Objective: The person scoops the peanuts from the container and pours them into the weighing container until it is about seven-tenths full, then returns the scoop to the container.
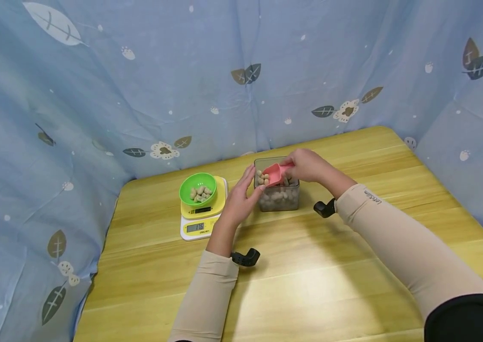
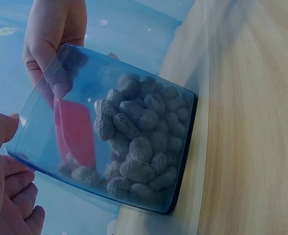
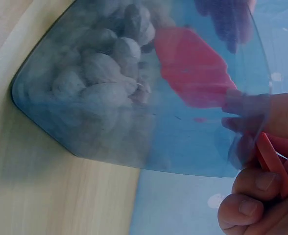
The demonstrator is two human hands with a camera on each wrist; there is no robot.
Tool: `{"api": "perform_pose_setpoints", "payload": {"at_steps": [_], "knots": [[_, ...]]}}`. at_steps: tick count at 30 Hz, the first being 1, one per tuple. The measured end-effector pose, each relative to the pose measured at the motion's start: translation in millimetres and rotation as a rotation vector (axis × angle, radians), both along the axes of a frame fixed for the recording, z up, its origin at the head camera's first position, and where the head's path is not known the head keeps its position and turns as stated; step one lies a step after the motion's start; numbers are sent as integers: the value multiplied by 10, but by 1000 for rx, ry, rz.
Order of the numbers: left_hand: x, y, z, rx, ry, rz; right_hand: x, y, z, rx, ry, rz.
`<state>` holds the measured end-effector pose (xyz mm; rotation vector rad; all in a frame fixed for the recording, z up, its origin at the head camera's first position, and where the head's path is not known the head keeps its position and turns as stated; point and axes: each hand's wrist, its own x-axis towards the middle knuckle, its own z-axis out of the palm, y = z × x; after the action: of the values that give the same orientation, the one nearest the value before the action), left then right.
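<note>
A clear, dark-tinted plastic container [image 1: 279, 202] holds a heap of unshelled peanuts [image 2: 139, 149]. My right hand [image 1: 307, 165] grips the handle of a pink scoop [image 1: 273, 175], its fingers curled round it. The scoop's bowl is inside the container, tilted, with a few peanuts [image 1: 262, 179] at its mouth. My left hand [image 1: 239, 198] rests against the container's left side with fingers extended, its thumb by the near rim. Left of that hand, a green bowl [image 1: 186, 184] with several peanuts stands on a yellow and white kitchen scale [image 1: 213, 223] with a lit display.
The wooden table [image 1: 156, 285] carries the scale and container near its back edge. A blue patterned curtain [image 1: 198, 85] hangs close behind and along both sides. Black wrist cameras [image 1: 246, 257] stick out from both forearms above the tabletop.
</note>
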<state>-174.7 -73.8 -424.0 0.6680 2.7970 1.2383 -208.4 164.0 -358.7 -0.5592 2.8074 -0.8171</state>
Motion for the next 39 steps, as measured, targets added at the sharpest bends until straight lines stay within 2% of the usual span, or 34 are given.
{"api": "perform_pose_setpoints", "payload": {"at_steps": [4, 8, 14, 17, 21, 29, 34, 39], "knots": [[-4, 2, -8, 5, -4, -9, 8, 12, 55, 1, -4, -29], [-7, 0, -11, 4, -9, -5, 10, -9, 84, 10, 37, -47], [-10, 5, -14, 15, -11, 2, 20, -153, 34, 143, 157, 54], [-10, 11, -17, 9, -13, 4, 33, -213, -1, 153, 136, 61], [-10, 12, -21, 15, -16, 3, 42, -216, -12, 98, 74, 39], [-6, 6, -5, 26, -15, 9, 40, 0, 25, -79, 46, 38], [-9, 7, -11, 31, -22, 6, 41, 148, -28, -195, -10, 1], [-9, 10, -14, 21, -29, 13, 48, 223, -76, -241, -52, -35]]}}
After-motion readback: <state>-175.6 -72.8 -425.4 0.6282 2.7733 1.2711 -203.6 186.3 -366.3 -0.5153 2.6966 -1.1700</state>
